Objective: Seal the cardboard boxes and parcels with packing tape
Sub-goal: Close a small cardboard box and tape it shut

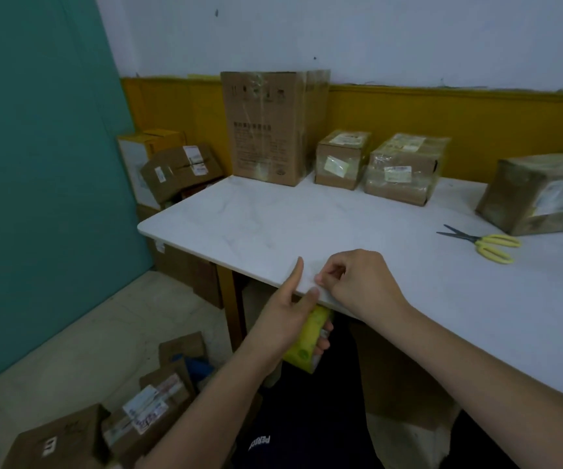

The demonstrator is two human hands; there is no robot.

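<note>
While the left hand grips a yellow tape roll just below the bench edge, seemingly to steady it, the right hand pinches what is probably the tape end to peel it free, taped boxes waiting along the bench's far side.

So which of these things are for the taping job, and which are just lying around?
For the job: yellow item, likely tape, in the left hand; pale strip pinched by the right hand; scissors; tall box and three parcels on the table.
Lying about: floor boxes, maybe waiting; blue thing among them.
</note>
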